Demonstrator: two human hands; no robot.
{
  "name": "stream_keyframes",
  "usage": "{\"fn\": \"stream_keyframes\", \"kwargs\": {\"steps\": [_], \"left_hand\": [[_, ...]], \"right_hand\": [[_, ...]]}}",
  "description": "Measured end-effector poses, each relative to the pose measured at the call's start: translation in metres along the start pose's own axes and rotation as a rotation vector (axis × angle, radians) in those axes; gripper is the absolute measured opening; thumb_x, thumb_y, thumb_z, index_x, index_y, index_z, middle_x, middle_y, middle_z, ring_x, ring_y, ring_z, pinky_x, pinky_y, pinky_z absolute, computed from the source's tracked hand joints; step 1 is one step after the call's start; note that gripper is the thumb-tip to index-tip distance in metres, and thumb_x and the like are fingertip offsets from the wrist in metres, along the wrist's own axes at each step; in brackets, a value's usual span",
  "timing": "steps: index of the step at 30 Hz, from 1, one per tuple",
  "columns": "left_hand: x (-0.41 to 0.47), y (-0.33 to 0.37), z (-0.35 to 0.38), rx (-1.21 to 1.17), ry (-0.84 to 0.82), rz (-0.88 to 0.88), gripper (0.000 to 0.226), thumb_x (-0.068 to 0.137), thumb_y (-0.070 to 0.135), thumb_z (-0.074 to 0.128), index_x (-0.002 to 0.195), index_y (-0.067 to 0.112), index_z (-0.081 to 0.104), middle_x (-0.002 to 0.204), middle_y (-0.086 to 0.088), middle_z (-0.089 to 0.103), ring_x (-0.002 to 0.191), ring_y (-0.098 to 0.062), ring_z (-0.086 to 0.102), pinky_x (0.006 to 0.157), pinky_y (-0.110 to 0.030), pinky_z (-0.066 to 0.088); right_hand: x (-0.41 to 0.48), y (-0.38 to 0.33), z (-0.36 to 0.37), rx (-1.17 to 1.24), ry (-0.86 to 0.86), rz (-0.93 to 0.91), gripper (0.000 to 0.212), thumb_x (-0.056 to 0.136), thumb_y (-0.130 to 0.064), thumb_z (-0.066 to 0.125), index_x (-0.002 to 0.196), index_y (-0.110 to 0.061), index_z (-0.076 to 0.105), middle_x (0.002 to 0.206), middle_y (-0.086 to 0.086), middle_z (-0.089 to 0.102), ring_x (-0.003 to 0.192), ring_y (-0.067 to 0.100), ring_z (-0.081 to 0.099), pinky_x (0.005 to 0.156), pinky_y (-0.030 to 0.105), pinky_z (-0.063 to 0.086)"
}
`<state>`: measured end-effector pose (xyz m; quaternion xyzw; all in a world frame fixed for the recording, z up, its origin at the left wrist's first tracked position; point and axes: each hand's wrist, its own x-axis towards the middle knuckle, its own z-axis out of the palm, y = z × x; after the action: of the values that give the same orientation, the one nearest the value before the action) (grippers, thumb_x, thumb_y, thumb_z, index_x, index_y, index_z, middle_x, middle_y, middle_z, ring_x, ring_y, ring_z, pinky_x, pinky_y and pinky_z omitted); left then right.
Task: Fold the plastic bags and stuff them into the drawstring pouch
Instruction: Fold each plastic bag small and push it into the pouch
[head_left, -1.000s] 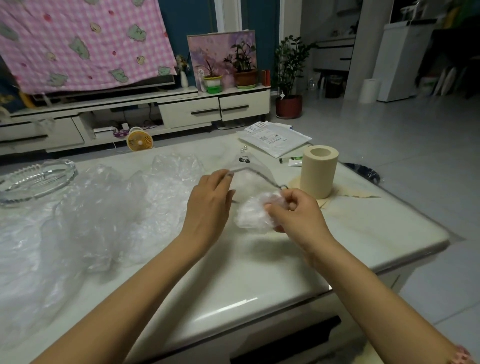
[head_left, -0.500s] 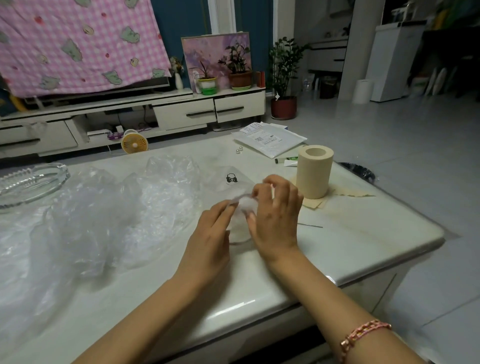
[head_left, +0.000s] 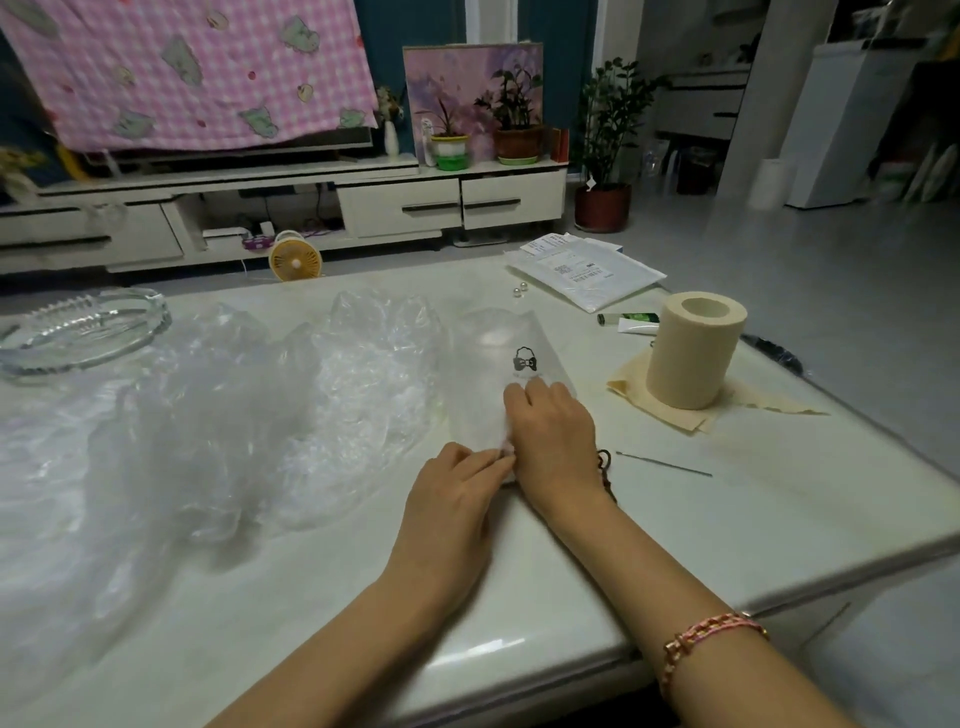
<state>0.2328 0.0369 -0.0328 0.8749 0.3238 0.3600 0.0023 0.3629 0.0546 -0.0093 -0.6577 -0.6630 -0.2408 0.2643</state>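
Looking over the table (head_left: 519, 571), the biggest thing is the heap of plastic bags (head_left: 218, 415), at about 9 o'clock from the hands. It is puffy and slippery, so I think a loose bag could slide off the near edge or get dragged along by an arm. Next comes the drawstring pouch (head_left: 488, 374), lying flat in the middle with its mouth toward 6 o'clock. It is thin and see-through, so a hard push could split it or shove it away toward 12 o'clock. The paper roll (head_left: 693, 353) stands at 2 o'clock from the pouch, and a quick elbow swing could knock it over. The right hand (head_left: 556, 436) lies on the pouch with fingers fairly straight, pressing down and gripping nothing. The left hand (head_left: 457, 499) seems to pinch the edge of the pouch mouth. A bit of the folded bag (head_left: 505, 446) shows white between them. If the pinch slips, the mouth may close and the bag may spring open and pop back out. The dark cord (head_left: 605, 465) sits by the right wrist and could snag on it. The thin metal stick (head_left: 665, 464) at 3 o'clock might poke the plastic. The two beads (head_left: 521, 291) at 12 o'clock could roll away if bumped.
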Motion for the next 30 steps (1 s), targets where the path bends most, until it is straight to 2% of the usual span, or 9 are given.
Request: {"fn": "stream_keyframes", "kwargs": {"steps": [5, 8, 14, 17, 19, 21, 25, 28, 30], "left_hand": [[0.000, -0.008, -0.004, 0.023, -0.053, -0.047, 0.043, 0.072, 0.007, 0.043, 0.110, 0.012, 0.063, 0.106, -0.007, 0.065, 0.095, -0.018, 0.046, 0.080, -0.023, 0.037], [-0.006, -0.015, -0.017, 0.071, -0.012, -0.134, 0.031, 0.079, 0.018, 0.042, 0.094, 0.013, 0.069, 0.115, -0.014, 0.063, 0.106, -0.029, 0.054, 0.089, -0.032, 0.041], [-0.017, -0.045, -0.052, 0.226, 0.021, -0.325, 0.027, 0.067, -0.007, 0.072, 0.092, 0.004, 0.069, 0.116, -0.024, 0.061, 0.108, -0.047, 0.057, 0.085, -0.049, 0.044], [-0.023, -0.045, -0.065, 0.144, -0.041, -0.443, 0.022, 0.078, -0.004, 0.063, 0.098, 0.002, 0.068, 0.123, -0.022, 0.057, 0.119, -0.044, 0.048, 0.092, -0.049, 0.039], [-0.030, -0.048, -0.070, 0.213, 0.018, -0.339, 0.020, 0.070, -0.004, 0.061, 0.086, 0.005, 0.068, 0.108, -0.019, 0.064, 0.103, -0.043, 0.060, 0.079, -0.046, 0.048], [-0.032, -0.058, -0.080, 0.317, 0.084, -0.221, 0.024, 0.062, -0.003, 0.063, 0.084, 0.004, 0.068, 0.105, -0.021, 0.066, 0.099, -0.042, 0.061, 0.077, -0.045, 0.050], [-0.037, -0.107, -0.109, 0.617, 0.012, -0.129, 0.043, 0.080, 0.023, 0.048, 0.115, 0.004, 0.064, 0.134, -0.024, 0.051, 0.127, -0.034, 0.032, 0.106, -0.048, 0.016], [-0.055, -0.135, -0.127, 0.629, -0.233, -0.387, 0.070, 0.083, 0.052, 0.030, 0.143, 0.017, 0.038, 0.156, -0.016, 0.016, 0.144, -0.030, 0.006, 0.111, -0.041, -0.009], [-0.068, -0.147, -0.130, 0.537, -0.352, -0.572, 0.073, 0.084, 0.060, 0.022, 0.150, 0.028, 0.017, 0.158, -0.009, -0.006, 0.145, -0.027, -0.008, 0.113, -0.043, -0.008]], "right_hand": [[0.019, 0.001, 0.010, -0.064, -0.144, 0.234, 0.023, 0.055, 0.003, 0.058, 0.076, -0.005, 0.062, 0.074, 0.013, 0.059, 0.066, 0.032, 0.059, 0.055, 0.030, 0.042], [0.026, 0.011, 0.013, -0.013, -0.282, 0.344, 0.031, 0.087, 0.007, 0.042, 0.115, -0.002, 0.049, 0.117, 0.015, 0.051, 0.108, 0.033, 0.050, 0.078, 0.036, 0.040], [0.034, 0.010, 0.011, 0.156, -0.500, 0.413, 0.035, 0.087, -0.006, 0.044, 0.122, -0.002, 0.044, 0.129, 0.018, 0.043, 0.119, 0.035, 0.039, 0.094, 0.039, 0.033], [0.032, 0.006, 0.003, 0.138, -0.585, 0.365, 0.053, 0.089, -0.014, 0.042, 0.140, -0.003, 0.029, 0.141, 0.018, 0.035, 0.130, 0.034, 0.032, 0.104, 0.039, 0.025], [0.028, 0.002, -0.003, 0.071, -0.517, 0.322, 0.064, 0.090, -0.017, 0.043, 0.147, -0.004, 0.016, 0.150, 0.018, 0.024, 0.139, 0.032, 0.019, 0.112, 0.040, 0.014], [0.023, -0.011, -0.012, 0.129, -0.313, 0.286, 0.062, 0.087, -0.009, 0.048, 0.144, -0.002, 0.025, 0.149, 0.019, 0.027, 0.139, 0.034, 0.020, 0.112, 0.040, 0.012], [0.010, -0.060, -0.028, 0.371, -0.096, 0.152, 0.046, 0.078, 0.002, 0.055, 0.123, 0.002, 0.054, 0.118, 0.023, 0.055, 0.110, 0.042, 0.048, 0.093, 0.038, 0.028], [-0.006, -0.101, -0.031, 0.462, -0.339, -0.038, 0.044, 0.091, -0.006, 0.046, 0.135, -0.008, 0.043, 0.129, 0.012, 0.051, 0.119, 0.031, 0.044, 0.099, 0.033, 0.027], [-0.013, -0.116, -0.023, 0.483, -0.459, -0.115, 0.047, 0.099, -0.013, 0.038, 0.145, -0.015, 0.030, 0.144, 0.004, 0.041, 0.130, 0.023, 0.035, 0.106, 0.029, 0.024]]}}
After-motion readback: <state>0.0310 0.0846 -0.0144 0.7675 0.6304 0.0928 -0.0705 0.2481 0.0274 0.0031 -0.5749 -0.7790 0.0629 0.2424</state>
